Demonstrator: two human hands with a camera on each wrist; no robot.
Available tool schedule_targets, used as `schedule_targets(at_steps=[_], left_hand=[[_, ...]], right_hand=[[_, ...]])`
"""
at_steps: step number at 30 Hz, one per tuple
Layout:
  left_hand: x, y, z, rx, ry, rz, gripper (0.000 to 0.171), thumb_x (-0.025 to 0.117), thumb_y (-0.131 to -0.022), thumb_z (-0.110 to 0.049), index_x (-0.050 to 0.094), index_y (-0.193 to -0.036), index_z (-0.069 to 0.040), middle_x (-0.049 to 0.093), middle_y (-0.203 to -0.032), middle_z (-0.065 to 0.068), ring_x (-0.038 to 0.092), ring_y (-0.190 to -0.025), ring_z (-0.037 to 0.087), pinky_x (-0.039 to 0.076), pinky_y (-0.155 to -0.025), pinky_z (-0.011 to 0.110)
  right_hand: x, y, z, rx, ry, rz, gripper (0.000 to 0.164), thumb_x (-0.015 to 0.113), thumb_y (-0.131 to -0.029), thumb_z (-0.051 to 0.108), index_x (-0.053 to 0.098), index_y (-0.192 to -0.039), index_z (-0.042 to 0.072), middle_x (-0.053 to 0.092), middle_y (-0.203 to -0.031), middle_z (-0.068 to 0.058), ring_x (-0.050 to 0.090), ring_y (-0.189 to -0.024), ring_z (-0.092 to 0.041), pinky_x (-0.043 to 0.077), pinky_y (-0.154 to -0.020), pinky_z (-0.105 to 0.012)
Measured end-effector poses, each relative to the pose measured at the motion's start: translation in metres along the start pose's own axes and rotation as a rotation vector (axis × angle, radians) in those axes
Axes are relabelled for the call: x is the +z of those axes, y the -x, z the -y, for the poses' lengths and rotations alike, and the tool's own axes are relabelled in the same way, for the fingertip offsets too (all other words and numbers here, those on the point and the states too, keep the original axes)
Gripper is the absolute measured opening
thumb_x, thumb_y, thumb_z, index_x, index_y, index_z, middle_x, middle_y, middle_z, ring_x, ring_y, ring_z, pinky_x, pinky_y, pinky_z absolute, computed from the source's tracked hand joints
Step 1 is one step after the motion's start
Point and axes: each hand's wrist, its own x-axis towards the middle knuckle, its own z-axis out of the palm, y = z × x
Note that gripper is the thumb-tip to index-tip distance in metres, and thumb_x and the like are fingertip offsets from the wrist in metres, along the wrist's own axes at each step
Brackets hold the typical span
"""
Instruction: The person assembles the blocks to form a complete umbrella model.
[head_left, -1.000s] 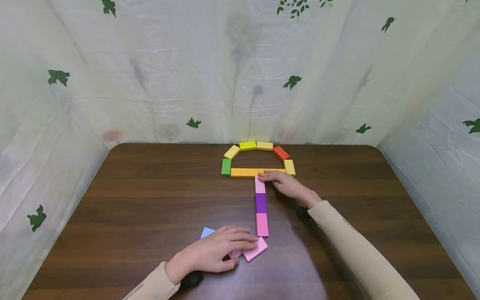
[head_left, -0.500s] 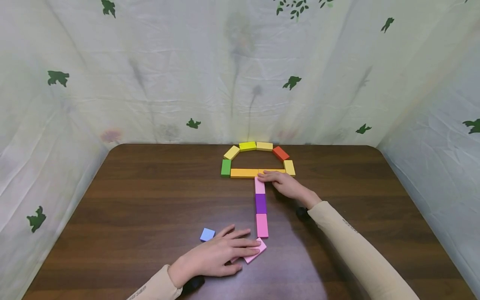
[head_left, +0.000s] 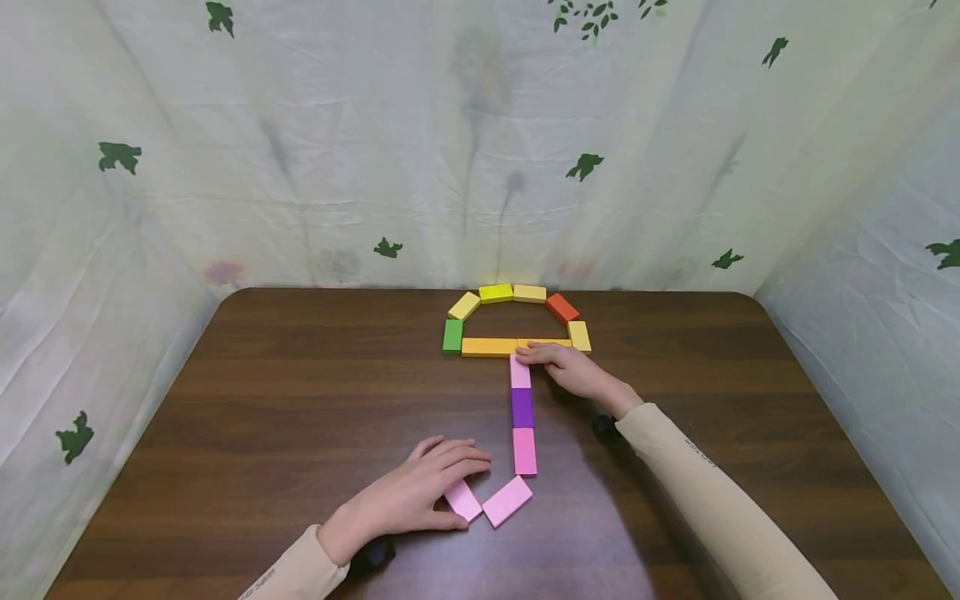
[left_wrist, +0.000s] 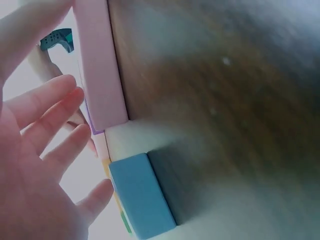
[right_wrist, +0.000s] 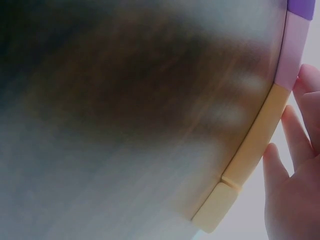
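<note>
My left hand (head_left: 416,492), fingers extended and a little spread, is over a light pink block (head_left: 463,500); the thumb is at the block's near end. A blue block (left_wrist: 142,195) shows below the little finger in the left wrist view; the hand hides it in the head view. Another light pink block (head_left: 507,501) lies angled to the right. My right hand (head_left: 573,371) rests its fingertips where the top pink block (head_left: 521,375) meets the right orange block (right_wrist: 257,137). Below that pink block, a purple block (head_left: 522,408) and a deeper pink block (head_left: 524,452) continue the column.
Farther back, a left orange block (head_left: 489,347), a green block (head_left: 453,337), a red block (head_left: 562,307) and several yellow ones form a closed arch. The brown table (head_left: 300,375) meets a pale printed curtain (head_left: 322,167) at its back edge.
My left hand has moved off the right angled pink block, shifting left and slightly away over the left pink block. It now covers the blue block in the head view. The right hand stays still.
</note>
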Motion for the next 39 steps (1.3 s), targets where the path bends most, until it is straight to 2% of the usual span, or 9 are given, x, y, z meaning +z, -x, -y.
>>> schedule_targets(at_steps=[6,10,15,21,33,39], left_hand=[[0.001,0.003,0.004,0.066,-0.011,-0.062,0.048,0.076,-0.079,-0.040,0.061,-0.116,-0.014,0.054,-0.126,-0.001,0.041,-0.128,0.024,0.030,-0.100,0.050],[0.001,0.005,0.006,0.106,-0.031,-0.085,0.039,0.078,-0.078,-0.029,0.062,-0.109,-0.014,0.055,-0.118,-0.003,0.045,-0.124,0.022,0.031,-0.098,0.047],[0.002,0.007,0.006,0.123,-0.068,-0.099,0.029,0.077,-0.078,-0.016,0.064,-0.104,-0.015,0.057,-0.109,-0.006,0.049,-0.115,0.017,0.035,-0.095,0.042],[0.002,0.007,0.005,0.114,-0.075,-0.109,0.026,0.076,-0.079,-0.016,0.064,-0.102,-0.016,0.056,-0.106,-0.006,0.051,-0.107,0.013,0.036,-0.092,0.039],[0.002,0.009,0.004,0.086,-0.080,-0.109,0.029,0.078,-0.078,-0.022,0.064,-0.103,-0.018,0.055,-0.103,-0.007,0.049,-0.102,0.013,0.036,-0.090,0.038],[-0.006,0.013,0.008,0.031,-0.041,-0.099,0.035,0.079,-0.078,-0.022,0.064,-0.109,-0.017,0.055,-0.108,-0.006,0.048,-0.104,0.014,0.036,-0.088,0.039]], right_hand=[[0.000,-0.001,0.001,0.006,0.007,0.000,0.042,0.044,-0.094,-0.007,0.061,-0.129,0.006,0.053,-0.137,-0.007,0.040,-0.133,-0.026,0.030,-0.107,-0.043],[0.001,-0.001,0.000,0.009,0.005,0.004,0.042,0.043,-0.094,-0.008,0.060,-0.130,0.006,0.053,-0.137,-0.007,0.039,-0.133,-0.026,0.030,-0.108,-0.042],[0.000,-0.001,0.000,0.011,0.000,0.008,0.043,0.042,-0.094,-0.008,0.060,-0.130,0.006,0.052,-0.137,-0.007,0.038,-0.134,-0.026,0.029,-0.108,-0.042],[-0.001,0.000,0.000,0.000,0.003,0.005,0.043,0.042,-0.093,-0.009,0.060,-0.130,0.005,0.052,-0.137,-0.008,0.038,-0.134,-0.027,0.029,-0.108,-0.042],[-0.001,0.000,-0.001,-0.006,0.015,0.000,0.043,0.042,-0.093,-0.010,0.060,-0.129,0.005,0.053,-0.137,-0.008,0.039,-0.133,-0.027,0.030,-0.107,-0.042],[-0.001,0.001,0.000,-0.025,0.011,-0.007,0.043,0.042,-0.093,-0.010,0.060,-0.129,0.004,0.053,-0.136,-0.009,0.040,-0.133,-0.029,0.031,-0.107,-0.043]])
